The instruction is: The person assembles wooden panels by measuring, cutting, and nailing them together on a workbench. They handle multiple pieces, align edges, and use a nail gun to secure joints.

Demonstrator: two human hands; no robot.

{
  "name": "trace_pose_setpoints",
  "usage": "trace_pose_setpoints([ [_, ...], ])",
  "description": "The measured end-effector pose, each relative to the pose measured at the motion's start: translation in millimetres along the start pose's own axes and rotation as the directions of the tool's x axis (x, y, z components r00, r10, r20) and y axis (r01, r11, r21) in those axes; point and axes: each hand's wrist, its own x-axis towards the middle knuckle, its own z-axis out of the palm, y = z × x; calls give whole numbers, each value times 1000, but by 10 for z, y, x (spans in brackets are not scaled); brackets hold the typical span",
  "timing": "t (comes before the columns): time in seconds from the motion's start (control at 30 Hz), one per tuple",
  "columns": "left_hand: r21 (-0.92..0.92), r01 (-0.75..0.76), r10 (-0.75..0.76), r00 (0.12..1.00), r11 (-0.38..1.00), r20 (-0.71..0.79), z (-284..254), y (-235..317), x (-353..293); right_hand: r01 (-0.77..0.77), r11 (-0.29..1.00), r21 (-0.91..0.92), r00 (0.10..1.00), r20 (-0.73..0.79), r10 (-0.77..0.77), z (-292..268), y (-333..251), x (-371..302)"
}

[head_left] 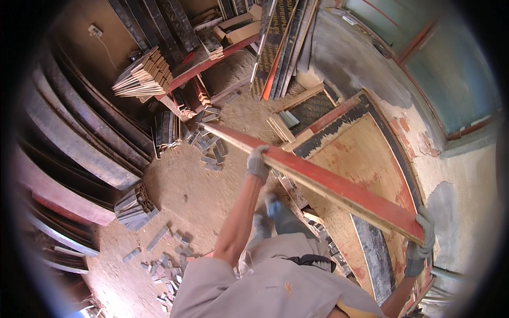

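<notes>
A long plank (328,176) with a red face and bare wood edge slants across in front of me, held up off the floor. My left hand (257,163), in a grey knit glove, is closed round it toward its far left end. At the near right end, my gloved right hand (422,238) grips the plank's end. Below the plank and to its right lies a large worn plywood panel (366,148) with dark edges and red stains. A dark strip of board (371,254) rests on that panel near my right forearm.
Small dark wood offcuts (212,148) litter the dirt floor, with another heap (169,267) at lower left. Long curved boards (85,132) are stacked along the left. A bench (204,66) carries stacked wood pieces (146,74) and a cardboard box (238,29). Tall boards (283,47) lean at the back.
</notes>
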Motion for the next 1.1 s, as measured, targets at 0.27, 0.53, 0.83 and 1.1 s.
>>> trace_pose_setpoints([
  [0.27, 33, 94, -96, 992, 995, 79, 1250, 1678, 2056, 323, 946, 7, 926, -207, -315, 1398, -1141, 2503],
  [0.53, 270, -259, 230, 964, 928, 134, 1978, 2706, 2727, 493, 847, 197, 859, -267, -437, 4297, -1626, 5704],
  [0.83, 662, -3, 106, 988, 750, -115, 725, 2627, 2873, 200, 960, -195, 970, -99, -222, 5858, -1573, 8467],
  [1.1, 937, -35, -218, 969, 347, 117, 582, 3073, 3339, -190, 934, -304, 977, 31, 209, 6248, -1682, 5494],
])
